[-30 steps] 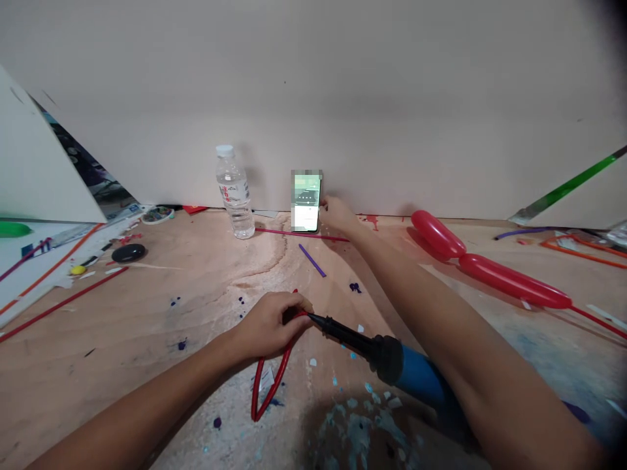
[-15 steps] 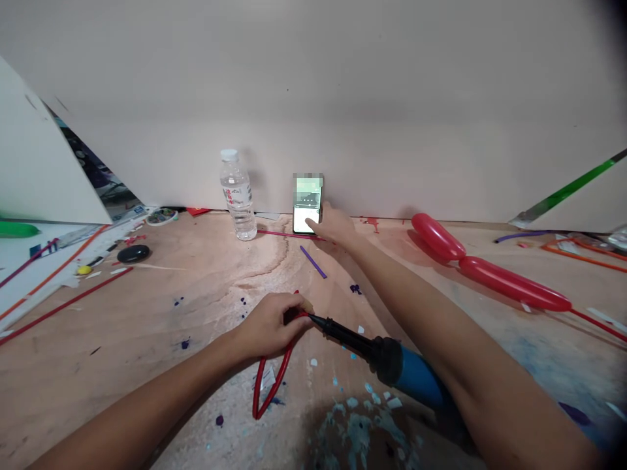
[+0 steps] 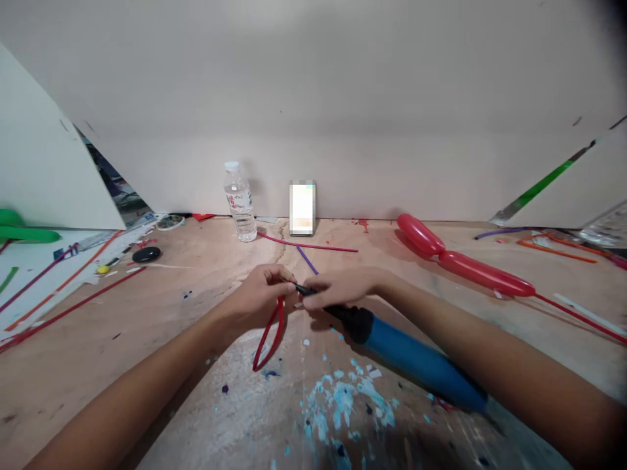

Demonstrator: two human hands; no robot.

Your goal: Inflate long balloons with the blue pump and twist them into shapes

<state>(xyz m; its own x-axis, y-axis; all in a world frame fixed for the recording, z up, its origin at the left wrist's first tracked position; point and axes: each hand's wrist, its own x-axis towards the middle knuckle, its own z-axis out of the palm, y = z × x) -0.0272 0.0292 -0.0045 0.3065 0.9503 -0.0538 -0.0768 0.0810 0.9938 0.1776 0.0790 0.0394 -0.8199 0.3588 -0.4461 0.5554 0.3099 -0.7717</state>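
Observation:
My left hand (image 3: 258,292) is closed, pinching a limp red modelling balloon (image 3: 267,346) by its neck. The rest of the balloon hangs below the fingers in a loop. Against those fingertips lies the thin black tip of a blue balloon pump (image 3: 416,356), which slants down to the right over the table. My right hand (image 3: 345,287) is wrapped over the pump's nozzle, close to my left fingertips. Whether the balloon's mouth sits on the tip is hidden by the fingers.
Against the back wall stand a phone (image 3: 302,210) and a water bottle (image 3: 240,205). An inflated red balloon (image 3: 484,273) lies right. A limp purple balloon (image 3: 307,260), a black oval object (image 3: 146,254) and green balloons (image 3: 29,233) lie about the paint-flecked table (image 3: 196,372).
My right hand has left the phone and come back onto the pump's nozzle. The phone's screen has turned mostly white. My left hand still pinches the red balloon.

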